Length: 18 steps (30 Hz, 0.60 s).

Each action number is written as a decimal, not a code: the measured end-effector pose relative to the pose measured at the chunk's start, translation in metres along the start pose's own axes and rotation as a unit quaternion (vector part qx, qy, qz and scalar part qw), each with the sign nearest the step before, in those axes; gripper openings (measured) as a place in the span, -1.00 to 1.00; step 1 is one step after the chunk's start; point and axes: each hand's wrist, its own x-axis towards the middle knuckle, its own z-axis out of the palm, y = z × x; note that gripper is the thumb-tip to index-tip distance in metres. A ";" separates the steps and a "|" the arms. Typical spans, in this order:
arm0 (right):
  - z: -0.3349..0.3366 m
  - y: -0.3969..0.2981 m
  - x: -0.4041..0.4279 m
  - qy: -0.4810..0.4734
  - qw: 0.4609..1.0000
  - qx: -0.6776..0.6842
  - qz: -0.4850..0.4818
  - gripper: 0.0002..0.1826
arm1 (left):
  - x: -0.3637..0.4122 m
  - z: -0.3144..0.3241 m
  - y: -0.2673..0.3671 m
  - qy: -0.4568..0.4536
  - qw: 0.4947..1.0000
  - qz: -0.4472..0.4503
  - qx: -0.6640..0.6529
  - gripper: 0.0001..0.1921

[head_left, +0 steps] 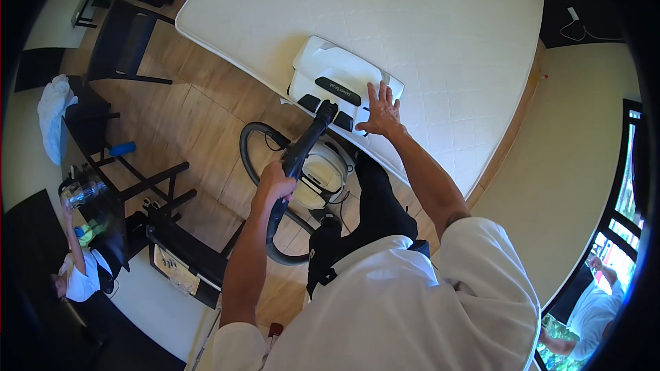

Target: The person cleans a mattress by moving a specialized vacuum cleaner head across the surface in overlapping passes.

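Observation:
My left hand [275,181] grips the black handle tube [300,150] of a vacuum cleaner. The tube's upper end meets a wide white powered brush head [344,78], which rests on the near edge of a white quilted mattress [454,20]. Over the right end of the brush head my right hand [382,113] is spread, fingers apart; whether it touches the head I cannot tell. The vacuum's cream canister body [324,170] stands on the floor between the mattress and my legs, and its dark hose [249,150] loops around it.
A black chair [126,36] stands left of the mattress on the wood floor [206,108]. Further left are a dark table [98,159], a blue cylinder [122,149] and a person [82,273] holding a clear container [80,195]. Another person [598,304] is by the window at right.

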 end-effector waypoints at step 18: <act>0.038 -0.029 -0.031 0.072 0.997 0.016 0.032 0.35 | 0.007 -0.026 -0.015 0.093 0.972 0.098 0.190 -0.61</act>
